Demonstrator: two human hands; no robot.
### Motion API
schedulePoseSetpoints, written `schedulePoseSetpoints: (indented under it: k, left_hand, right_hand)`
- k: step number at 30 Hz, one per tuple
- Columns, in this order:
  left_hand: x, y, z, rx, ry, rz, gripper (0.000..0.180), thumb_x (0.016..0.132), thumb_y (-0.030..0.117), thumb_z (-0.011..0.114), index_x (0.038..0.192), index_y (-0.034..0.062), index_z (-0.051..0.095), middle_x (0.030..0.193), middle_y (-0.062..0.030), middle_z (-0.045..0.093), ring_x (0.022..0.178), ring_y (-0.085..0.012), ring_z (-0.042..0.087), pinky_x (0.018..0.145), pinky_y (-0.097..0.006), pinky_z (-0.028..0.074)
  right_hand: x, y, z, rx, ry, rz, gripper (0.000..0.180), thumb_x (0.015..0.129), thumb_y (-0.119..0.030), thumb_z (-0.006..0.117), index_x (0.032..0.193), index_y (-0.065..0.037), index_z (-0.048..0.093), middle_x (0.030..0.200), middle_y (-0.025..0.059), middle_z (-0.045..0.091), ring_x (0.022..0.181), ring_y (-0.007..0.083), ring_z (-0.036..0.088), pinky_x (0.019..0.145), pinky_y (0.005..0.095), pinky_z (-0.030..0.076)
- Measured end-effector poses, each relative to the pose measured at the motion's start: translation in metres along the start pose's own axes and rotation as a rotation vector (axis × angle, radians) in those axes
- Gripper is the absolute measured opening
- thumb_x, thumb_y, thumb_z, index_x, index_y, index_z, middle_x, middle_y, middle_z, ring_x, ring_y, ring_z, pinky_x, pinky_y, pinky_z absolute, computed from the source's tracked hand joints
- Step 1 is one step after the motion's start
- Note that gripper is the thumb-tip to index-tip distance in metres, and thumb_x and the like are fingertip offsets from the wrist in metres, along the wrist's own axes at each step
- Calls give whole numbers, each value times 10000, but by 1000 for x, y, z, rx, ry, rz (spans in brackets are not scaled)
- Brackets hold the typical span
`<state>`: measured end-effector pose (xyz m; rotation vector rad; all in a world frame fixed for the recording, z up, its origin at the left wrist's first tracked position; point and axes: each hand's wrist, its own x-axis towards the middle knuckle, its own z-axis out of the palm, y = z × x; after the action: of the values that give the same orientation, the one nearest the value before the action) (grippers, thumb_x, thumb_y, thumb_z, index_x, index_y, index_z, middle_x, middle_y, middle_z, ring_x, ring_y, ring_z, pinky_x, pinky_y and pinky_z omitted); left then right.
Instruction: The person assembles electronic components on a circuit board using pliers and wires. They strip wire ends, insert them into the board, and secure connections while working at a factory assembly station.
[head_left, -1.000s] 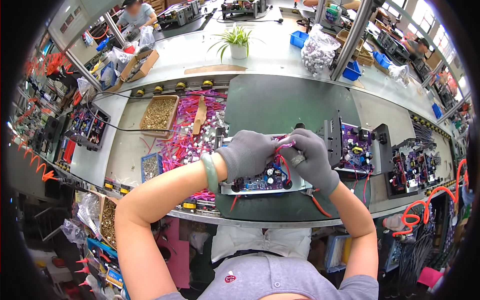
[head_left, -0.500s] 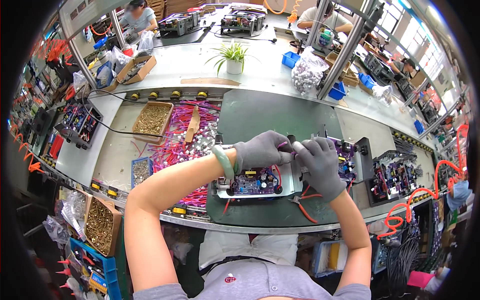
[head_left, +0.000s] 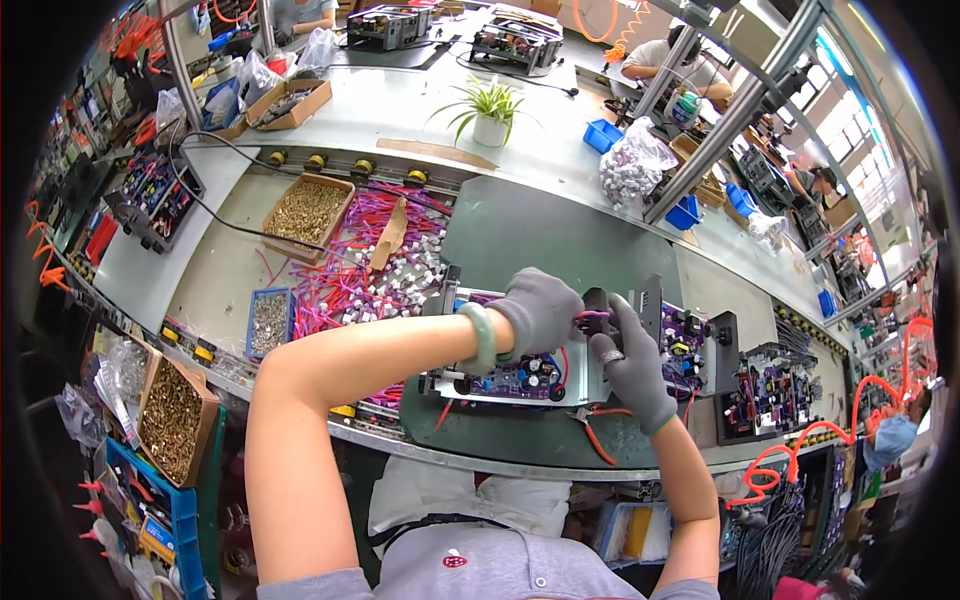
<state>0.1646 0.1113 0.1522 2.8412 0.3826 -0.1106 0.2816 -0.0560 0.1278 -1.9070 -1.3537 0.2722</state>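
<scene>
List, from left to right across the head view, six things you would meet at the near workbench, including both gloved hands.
Open machine with wires → blue tray of small metal parts → cardboard strip → left hand → right hand → circuit board on the right
</scene>
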Motion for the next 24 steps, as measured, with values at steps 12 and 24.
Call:
schedulePoseSetpoints:
  k: [12,24]
  left_hand:
    - [-7,-12,7,-217,87,37,185,923,299,592,943,156,708,782,-118,692,798,-351,685,731,-460,536]
    - [-4,-16,18,-184,160,95,169,903,246,581,950,157,716,797,-93,709,800,-321,709,709,-439,556]
  right_hand:
    - [12,-8,0,-35,-27,14,392,933,-130,547,1307,-15,559,797,218,654,729,379,676,661,426,512]
    - [9,-4,4,37,25,-21,388,927,-96,543,1310,-40,569,779,206,635,640,332,642,622,394,498]
